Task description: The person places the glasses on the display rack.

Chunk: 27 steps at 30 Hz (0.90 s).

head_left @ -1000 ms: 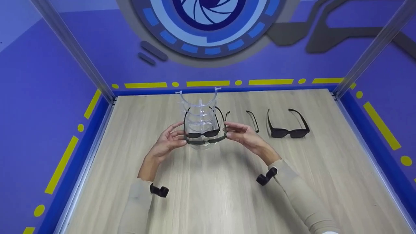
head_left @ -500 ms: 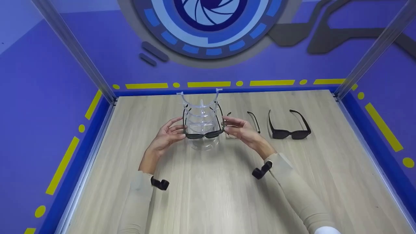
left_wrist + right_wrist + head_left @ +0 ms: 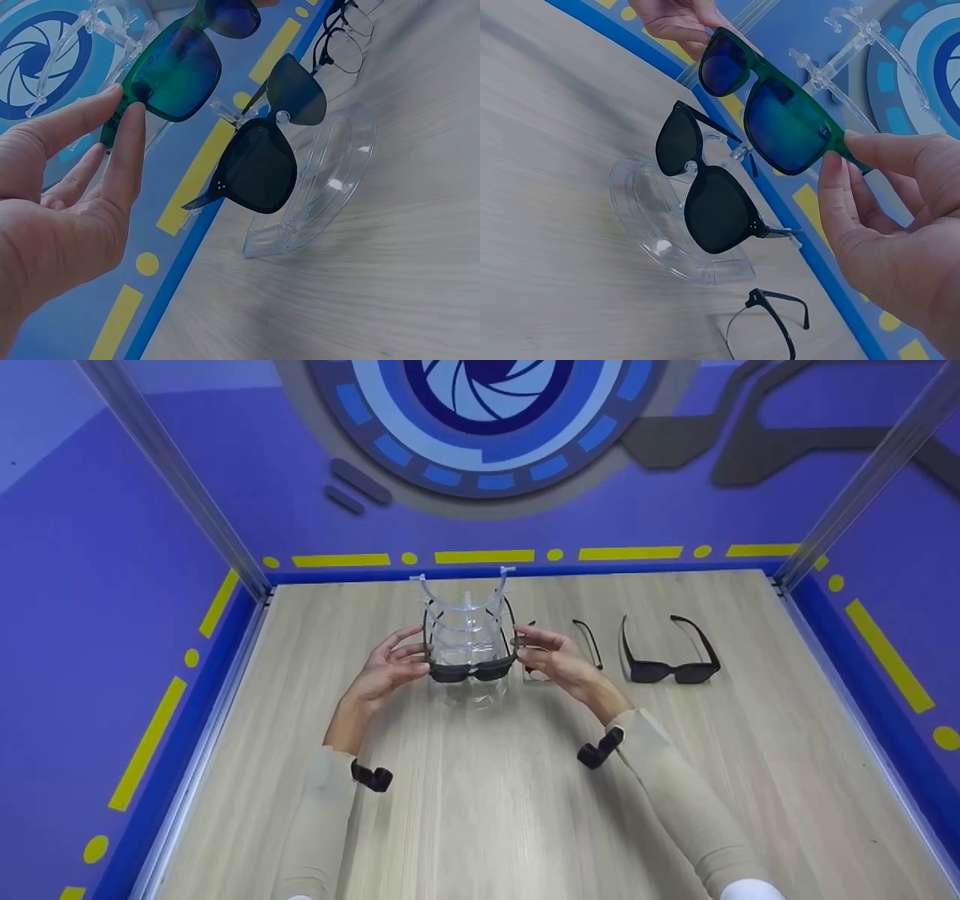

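A pair of sunglasses with a green frame and blue-green mirrored lenses (image 3: 787, 127) is held level in front of a clear plastic eyewear stand (image 3: 471, 701). My left hand (image 3: 384, 673) pinches one hinge end between thumb and fingers. At the opposite hinge, my right hand (image 3: 559, 660) pinches likewise. Their temples reach back along both sides of the stand. Lower on the stand rests a black pair of sunglasses (image 3: 259, 169), sitting below the green pair in both wrist views. From the head view the two pairs overlap, so the black one is partly hidden.
Thin-framed eyeglasses (image 3: 598, 652) lie on the table just right of the stand, partly behind my right hand. Further right lie black sunglasses (image 3: 675, 672) with temples unfolded. A blue patterned wall (image 3: 337, 532) closes off the back, and side walls flank the table.
Both hands have carried the green-framed sunglasses away from me toward the stand. A second ago they showed below the black pair in the head view; now they overlap it.
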### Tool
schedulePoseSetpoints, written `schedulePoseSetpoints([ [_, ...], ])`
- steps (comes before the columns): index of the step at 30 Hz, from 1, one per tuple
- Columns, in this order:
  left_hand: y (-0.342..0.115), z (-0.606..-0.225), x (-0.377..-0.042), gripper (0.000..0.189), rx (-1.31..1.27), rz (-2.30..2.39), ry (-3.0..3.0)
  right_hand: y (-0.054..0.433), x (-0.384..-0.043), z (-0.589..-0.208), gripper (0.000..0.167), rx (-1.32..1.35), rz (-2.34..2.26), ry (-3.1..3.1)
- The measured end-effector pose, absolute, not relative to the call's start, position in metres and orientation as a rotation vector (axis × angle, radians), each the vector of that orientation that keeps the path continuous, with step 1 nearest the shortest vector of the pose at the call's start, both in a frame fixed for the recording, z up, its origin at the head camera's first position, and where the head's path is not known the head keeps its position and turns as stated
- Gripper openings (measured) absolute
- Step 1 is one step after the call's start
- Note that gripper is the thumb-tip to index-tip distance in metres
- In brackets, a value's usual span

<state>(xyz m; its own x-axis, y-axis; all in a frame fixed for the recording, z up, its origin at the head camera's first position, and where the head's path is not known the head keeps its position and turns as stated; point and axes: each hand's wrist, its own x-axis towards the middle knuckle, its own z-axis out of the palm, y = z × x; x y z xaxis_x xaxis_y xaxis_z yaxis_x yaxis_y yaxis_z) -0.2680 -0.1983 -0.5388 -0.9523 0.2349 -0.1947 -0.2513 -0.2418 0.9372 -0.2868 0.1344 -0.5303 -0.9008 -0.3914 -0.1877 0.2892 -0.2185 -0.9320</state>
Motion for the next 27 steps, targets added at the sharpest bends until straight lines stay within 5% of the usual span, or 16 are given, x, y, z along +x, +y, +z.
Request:
schedulePoseSetpoints([
  [27,-0.197,-0.544,-0.285,0.065,-0.054,2.215,1.868,0.117,-0.297,-0.548,0.055,-0.042,-2.299,1.585],
])
